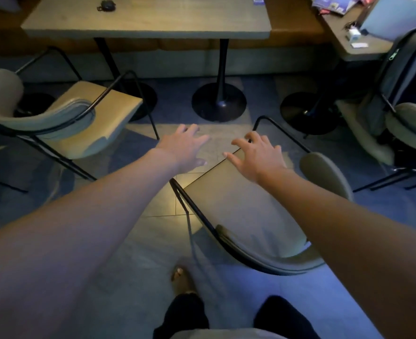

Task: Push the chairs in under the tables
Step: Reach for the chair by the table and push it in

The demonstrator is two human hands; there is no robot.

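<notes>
Reaching forward, both hands spread open-fingered over the chair.

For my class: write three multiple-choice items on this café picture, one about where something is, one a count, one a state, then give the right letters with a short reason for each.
1. Where is the small dark object?
A. On the near chair's seat
B. On the far table top
C. On the floor

2. How many round black table bases show between the two nearest chairs and the bench?
A. One
B. Six
C. Three

3. What are the person's hands doing?
A. Open, holding nothing
B. Gripping a cup
C. Clasped together

Answers:
1 B: it lies on the table, near the far edge.
2 C: three discs stand on the floor.
3 A: left hand and right hand have spread fingers over the near chair, which is not under the table.
</notes>
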